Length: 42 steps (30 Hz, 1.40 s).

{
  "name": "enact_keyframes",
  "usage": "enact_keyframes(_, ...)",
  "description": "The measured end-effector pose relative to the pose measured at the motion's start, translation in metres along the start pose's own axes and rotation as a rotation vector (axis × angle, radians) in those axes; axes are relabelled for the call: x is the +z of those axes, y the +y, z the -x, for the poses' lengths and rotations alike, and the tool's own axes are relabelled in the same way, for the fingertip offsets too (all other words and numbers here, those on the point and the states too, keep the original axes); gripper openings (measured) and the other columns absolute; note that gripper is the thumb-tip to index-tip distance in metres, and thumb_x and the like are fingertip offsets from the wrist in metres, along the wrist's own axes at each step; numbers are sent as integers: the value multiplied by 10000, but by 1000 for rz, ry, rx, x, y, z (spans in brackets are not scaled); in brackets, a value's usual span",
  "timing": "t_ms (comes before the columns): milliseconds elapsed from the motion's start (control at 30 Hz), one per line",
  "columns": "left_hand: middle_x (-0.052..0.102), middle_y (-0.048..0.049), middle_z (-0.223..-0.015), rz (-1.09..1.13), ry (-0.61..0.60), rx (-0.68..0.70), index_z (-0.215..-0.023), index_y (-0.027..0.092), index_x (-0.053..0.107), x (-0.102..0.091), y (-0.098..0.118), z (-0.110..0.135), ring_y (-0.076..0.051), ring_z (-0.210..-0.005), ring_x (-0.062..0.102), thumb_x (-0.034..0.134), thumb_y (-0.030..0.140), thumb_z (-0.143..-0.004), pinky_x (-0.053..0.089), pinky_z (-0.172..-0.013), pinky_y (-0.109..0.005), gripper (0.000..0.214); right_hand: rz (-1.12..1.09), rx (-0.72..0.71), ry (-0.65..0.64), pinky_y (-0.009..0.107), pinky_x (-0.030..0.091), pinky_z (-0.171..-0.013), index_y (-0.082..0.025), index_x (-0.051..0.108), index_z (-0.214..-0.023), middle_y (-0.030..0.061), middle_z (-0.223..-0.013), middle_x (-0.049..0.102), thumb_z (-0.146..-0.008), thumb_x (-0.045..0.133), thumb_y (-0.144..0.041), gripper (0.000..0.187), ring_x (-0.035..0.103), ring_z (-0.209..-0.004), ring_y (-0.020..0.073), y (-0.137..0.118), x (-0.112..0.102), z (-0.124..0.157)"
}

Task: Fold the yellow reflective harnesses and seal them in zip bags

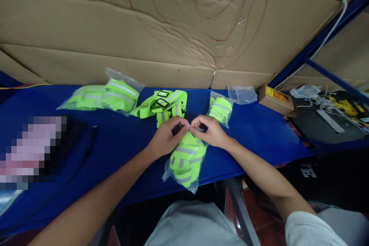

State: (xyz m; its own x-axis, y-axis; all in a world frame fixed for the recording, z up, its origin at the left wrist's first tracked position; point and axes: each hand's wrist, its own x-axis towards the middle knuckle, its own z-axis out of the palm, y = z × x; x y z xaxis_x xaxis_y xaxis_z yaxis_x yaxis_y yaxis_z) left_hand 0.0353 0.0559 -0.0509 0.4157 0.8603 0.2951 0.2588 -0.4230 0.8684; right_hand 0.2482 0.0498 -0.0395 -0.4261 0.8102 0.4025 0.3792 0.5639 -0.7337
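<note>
A clear plastic bag [184,163] stuffed with a folded neon-yellow reflective strap lies at the near edge of the blue table [121,150], partly hanging over it. My left hand [167,136] and my right hand [210,131] meet at the bag's far end, and both pinch its open mouth between fingertips. Just behind my hands lies a loose neon-yellow strap [161,107] with black buckles, not bagged.
Bagged straps [103,96] lie at the back left and one more bagged strap [220,109] at the right. An empty clear bag [242,94] and a small cardboard box [276,100] sit further right. A black cable [86,148] lies left. Cardboard sheets [161,23] line the wall.
</note>
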Motion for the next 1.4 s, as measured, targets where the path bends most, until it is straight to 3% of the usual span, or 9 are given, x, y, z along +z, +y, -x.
enact_keyframes(133, 732, -29, -888, -25, 17, -39, -966, 191, 726, -1, 0, -1, -175, -798, 663, 625, 443, -976, 481, -730, -286, 272, -77, 88, 6, 248, 428, -622, -191, 648, -877, -6, -749, 600, -963, 675, -392, 220, 535, -665, 113, 2, 3, 0)
enact_keyframes(300, 780, -32, -956, 9, -71, -64, -1029, 193, 777, -16, 1, -5, -183, -872, 694, 580, 426, -991, 499, -786, -274, 307, -160, 186, 15, 234, 414, -599, -191, 687, -925, -10, -737, 618, -931, 707, -511, 321, 512, -641, 103, 6, 3, 0)
enact_keyframes(433, 776, -40, -887, -44, 40, -63, -980, 174, 787, -18, 2, -6, -180, -804, 681, 579, 412, -980, 494, -753, -274, 317, -135, 217, -9, 218, 340, -536, -192, 635, -861, -59, -604, 519, -928, 699, -539, 359, 435, -550, 81, 6, 0, -1)
enact_keyframes(600, 759, -57, -894, 153, 22, -157, -1036, 176, 793, -10, 4, -6, -174, -745, 637, 612, 545, -953, 496, -671, -269, 419, -137, 172, 9, 215, 298, -507, -197, 583, -794, -82, -544, 434, -922, 696, -547, 390, 371, -508, 73, 2, -2, 1)
enact_keyframes(733, 766, -81, -1064, 350, -82, -298, -1247, 194, 720, -8, 3, -6, -226, -922, 691, 736, 594, -853, 547, -749, -294, 561, -73, 166, 93, 223, 299, -513, -193, 626, -783, -89, -510, 369, -907, 698, -598, 429, 345, -492, 75, 1, -4, 2)
enact_keyframes(900, 755, -80, -1173, 411, -237, -317, -1223, 226, 707, -7, 2, -4, -269, -1073, 704, 815, 539, -795, 563, -897, -351, 541, 13, 141, 141, 240, 401, -604, -189, 695, -853, -1, -687, 640, -1048, 481, -549, 462, 529, -602, 104, 1, -8, -1)
enact_keyframes(1033, 761, -76, -1139, 386, -87, -320, -1208, 215, 687, -6, 3, -4, -246, -991, 715, 840, 518, -780, 563, -835, -320, 546, 86, 139, 139, 245, 455, -724, -193, 695, -936, 31, -869, 728, -1074, 428, -525, 447, 639, -762, 130, 1, -11, -4)
enact_keyframes(1233, 767, -78, -1114, 466, 192, -304, -1186, 194, 666, -4, -3, -9, -237, -976, 716, 863, 525, -759, 568, -840, -319, 575, 275, 365, 191, 278, 422, -688, -211, 600, -737, 19, -705, 652, -1055, 438, -554, 495, 622, -684, 167, 18, -17, -10)
enact_keyframes(1400, 756, -69, -1034, 419, 220, -341, -1120, 182, 677, 0, -9, -10, -226, -922, 696, 853, 570, -751, 546, -806, -317, 564, 231, 437, 241, 257, 462, -701, -206, 635, -623, 17, -635, 685, -1050, 446, -526, 566, 651, -631, 152, 62, -24, -57)
